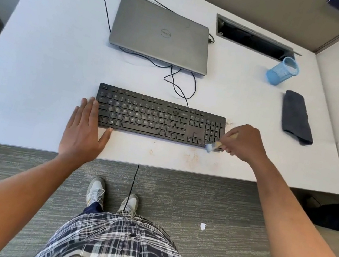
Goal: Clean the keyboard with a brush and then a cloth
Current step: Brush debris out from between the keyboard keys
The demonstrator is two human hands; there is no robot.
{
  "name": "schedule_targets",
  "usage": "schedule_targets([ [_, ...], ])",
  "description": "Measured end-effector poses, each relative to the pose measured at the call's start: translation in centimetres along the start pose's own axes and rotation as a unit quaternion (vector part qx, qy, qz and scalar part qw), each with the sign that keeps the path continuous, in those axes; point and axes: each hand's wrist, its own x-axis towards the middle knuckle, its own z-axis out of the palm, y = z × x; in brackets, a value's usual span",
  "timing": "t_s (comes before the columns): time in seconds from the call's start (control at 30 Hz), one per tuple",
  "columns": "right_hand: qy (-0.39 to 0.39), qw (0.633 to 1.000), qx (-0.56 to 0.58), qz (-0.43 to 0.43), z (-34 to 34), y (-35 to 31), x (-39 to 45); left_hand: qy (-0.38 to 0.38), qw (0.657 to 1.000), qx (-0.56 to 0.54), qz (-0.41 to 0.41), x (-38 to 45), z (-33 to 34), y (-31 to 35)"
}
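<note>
My left hand (84, 129) lies flat, fingers straight, on the white desk (45, 76), its fingertips pressing against the left end of the flat black wired keyboard (157, 116). My right hand (243, 142) curls round the pale wooden handle of a small brush (214, 146), whose light blue bristles touch the keyboard's near right corner, by the number pad. The folded dark grey cloth (297, 117) waits well apart on the right of the desk (beside a blue mesh pen cup (282, 71)). Behind the keyboard sits a closed grey laptop (161, 32). Brownish crumbs (190, 157) speckle the desk near the front edge.
</note>
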Motion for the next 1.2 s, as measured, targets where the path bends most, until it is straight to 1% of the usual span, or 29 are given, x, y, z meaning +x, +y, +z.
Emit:
schedule_targets([
  [0.1,0.067,0.996,0.057,-0.015,-0.1,-1.1,0.4,0.002,1.0,-0.008,0.001,-0.1,0.0,0.0],
  [0.17,0.079,0.992,0.096,-0.029,0.6,-2.2,0.5,0.002,1.0,-0.013,0.001,-0.1,0.0,0.0],
  [0.23,0.049,0.988,0.136,-0.047,2.2,-3.7,0.2,0.0,1.0,-0.012,-0.002,-0.1,0.0,0.0],
  [0.3,0.004,0.981,0.183,-0.068,4.3,-5.6,-0.4,-0.002,1.0,-0.012,-0.003,-0.1,-0.2,0.1],
  [0.43,-0.076,0.957,0.263,-0.099,9.4,-11.0,-1.6,-0.009,1.0,-0.012,-0.013,-0.1,-0.6,0.1],
  [0.6,-0.116,0.929,0.339,-0.093,14.0,-16.8,-2.3,-0.019,0.999,-0.035,-0.006,0.0,-0.7,-0.3],
  [0.77,-0.126,0.931,0.329,-0.093,17.1,-19.7,-2.6,-0.012,0.998,-0.045,-0.037,0.0,-1.6,-2.5],
  [0.9,-0.132,0.931,0.324,-0.103,18.4,-20.2,-2.7,-0.02,0.999,-0.04,-0.018,0.2,-2.0,-4.1],
  [1.07,-0.104,0.945,0.291,-0.109,18.5,-18.6,-2.5,-0.031,0.999,-0.039,0.017,0.7,-1.8,-3.7],
  [1.2,-0.08,0.951,0.281,-0.101,17.5,-16.1,-2.3,-0.03,0.998,-0.041,0.02,0.6,-1.5,-3.3],
])
